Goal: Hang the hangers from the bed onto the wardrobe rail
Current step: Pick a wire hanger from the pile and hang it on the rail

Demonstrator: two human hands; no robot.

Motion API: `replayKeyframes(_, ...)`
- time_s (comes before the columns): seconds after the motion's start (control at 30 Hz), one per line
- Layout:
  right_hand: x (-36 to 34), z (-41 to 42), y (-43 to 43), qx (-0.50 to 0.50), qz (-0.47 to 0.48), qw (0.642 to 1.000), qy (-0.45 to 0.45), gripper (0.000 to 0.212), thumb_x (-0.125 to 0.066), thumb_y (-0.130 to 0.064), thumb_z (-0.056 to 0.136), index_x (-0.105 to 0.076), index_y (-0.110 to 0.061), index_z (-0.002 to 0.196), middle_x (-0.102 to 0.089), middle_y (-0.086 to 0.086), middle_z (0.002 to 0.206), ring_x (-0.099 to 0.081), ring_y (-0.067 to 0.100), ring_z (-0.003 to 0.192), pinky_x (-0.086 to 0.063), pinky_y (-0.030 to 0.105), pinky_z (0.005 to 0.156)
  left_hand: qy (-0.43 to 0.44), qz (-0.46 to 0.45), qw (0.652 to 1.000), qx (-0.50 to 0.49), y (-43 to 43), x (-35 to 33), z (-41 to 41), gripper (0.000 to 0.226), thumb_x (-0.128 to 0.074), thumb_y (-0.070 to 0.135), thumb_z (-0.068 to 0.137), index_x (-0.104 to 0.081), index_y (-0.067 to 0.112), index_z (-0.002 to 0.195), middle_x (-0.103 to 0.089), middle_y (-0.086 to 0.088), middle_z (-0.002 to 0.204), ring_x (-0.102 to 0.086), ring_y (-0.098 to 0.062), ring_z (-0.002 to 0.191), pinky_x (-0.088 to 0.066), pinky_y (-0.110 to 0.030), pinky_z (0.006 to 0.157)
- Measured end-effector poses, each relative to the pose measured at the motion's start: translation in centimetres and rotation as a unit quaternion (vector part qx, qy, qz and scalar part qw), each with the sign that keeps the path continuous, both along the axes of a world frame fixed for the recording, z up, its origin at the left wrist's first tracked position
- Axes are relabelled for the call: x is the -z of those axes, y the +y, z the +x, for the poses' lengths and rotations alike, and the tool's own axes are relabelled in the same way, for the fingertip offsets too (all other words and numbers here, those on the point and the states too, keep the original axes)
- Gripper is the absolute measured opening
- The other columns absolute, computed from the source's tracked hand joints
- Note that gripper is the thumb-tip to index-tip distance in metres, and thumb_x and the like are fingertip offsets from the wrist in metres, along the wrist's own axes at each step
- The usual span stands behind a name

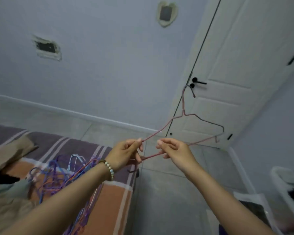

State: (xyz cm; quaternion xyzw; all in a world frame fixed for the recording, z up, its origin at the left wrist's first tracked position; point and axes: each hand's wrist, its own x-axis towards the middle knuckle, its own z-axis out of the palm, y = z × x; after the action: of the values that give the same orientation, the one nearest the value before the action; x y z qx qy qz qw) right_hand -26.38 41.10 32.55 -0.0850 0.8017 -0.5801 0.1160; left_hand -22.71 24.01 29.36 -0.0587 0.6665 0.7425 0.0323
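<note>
While a tangle of hangers (58,173) lies on the bed (115,192), left hand (128,154) and right hand (172,150) pinch one pink hanger (183,106) in mid-air — no rail visible, so most work seems left.

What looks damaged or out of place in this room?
The left wall opening and the upper wall opening have ragged plaster edges and no cover plate, so they look damaged. On the bed the other hangers lie tangled. The left hand and right hand pinch a pink hanger.
</note>
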Motion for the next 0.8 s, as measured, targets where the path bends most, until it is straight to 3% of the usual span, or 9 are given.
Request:
replayKeyframes(0.23,-15.3,3.6,11.3,0.070,-0.065,0.987,0.133,0.013,-0.059,-0.023,0.089,-0.068,-0.013,0.090,-0.073,-0.003,0.081,-0.066,0.006,0.073,-0.050,0.017,0.064,0.136,-0.099,0.973,0.157,11.9,-17.3,-0.5,0.035,-0.046,0.029,0.093,-0.057,0.008,0.068,-0.055,-0.003,0.041,-0.070,-0.017,0.061,-0.055,-0.020,0.055)
replayKeyframes(0.4,-23.9,8.5,21.0,0.151,-0.079,0.955,0.241,0.013,-0.060,-0.022,0.088,-0.068,-0.012,0.086,-0.072,-0.003,0.073,-0.066,0.005,0.066,-0.051,0.016,0.060,0.224,-0.111,0.937,0.243,22.1,-26.7,1.1,0.033,-0.046,0.031,0.091,-0.057,0.008,0.069,-0.057,-0.005,0.044,-0.071,-0.021,0.066,-0.056,-0.022,0.056)
replayKeyframes(0.6,-30.3,14.4,34.0,0.247,-0.076,0.914,0.313,0.011,-0.061,-0.023,0.087,-0.067,-0.015,0.084,-0.072,-0.002,0.072,-0.065,0.008,0.066,-0.051,0.017,0.061,0.297,-0.106,0.889,0.332,36.0,-34.2,4.1,0.033,-0.048,0.033,0.089,-0.060,0.008,0.070,-0.062,-0.006,0.051,-0.069,-0.030,0.071,-0.057,-0.024,0.056)
replayKeyframes(0.8,-34.1,19.4,46.9,0.326,-0.049,0.871,0.365,0.012,-0.061,-0.025,0.088,-0.067,-0.019,0.080,-0.072,-0.002,0.072,-0.066,0.007,0.066,-0.049,0.015,0.060,0.352,-0.084,0.851,0.380,50.3,-38.3,7.5,0.035,-0.048,0.032,0.092,-0.060,0.010,0.068,-0.064,-0.007,0.057,-0.067,-0.026,0.065,-0.058,-0.033,0.062)
